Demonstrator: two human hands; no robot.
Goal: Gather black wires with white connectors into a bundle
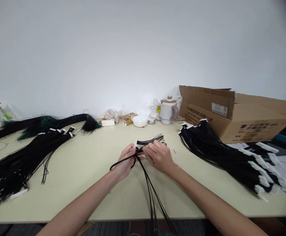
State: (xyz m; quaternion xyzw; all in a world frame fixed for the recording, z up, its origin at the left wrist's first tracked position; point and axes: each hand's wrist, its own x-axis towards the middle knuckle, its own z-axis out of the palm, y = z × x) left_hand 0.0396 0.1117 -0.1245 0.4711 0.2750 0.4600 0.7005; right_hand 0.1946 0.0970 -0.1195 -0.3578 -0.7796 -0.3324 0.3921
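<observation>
A thin bundle of black wires (pixel 150 187) runs from the table's front edge up to my two hands at the middle of the pale table (pixel 88 164). My left hand (pixel 126 161) is closed round the bundle where a loop sticks out to the left. My right hand (pixel 158 156) pinches the same bundle just beside it. The far ends of the wires (pixel 155 140) fan out past my fingers, with a small white tag (pixel 135 143) by my left fingertips.
A large heap of black wires with white tags (pixel 22 157) lies at the left. A similar tagged stack (pixel 228 157) lies at the right beside an open cardboard box (pixel 233 114). A mug (pixel 167 111), a white bowl (pixel 140 120) and small packets stand along the wall.
</observation>
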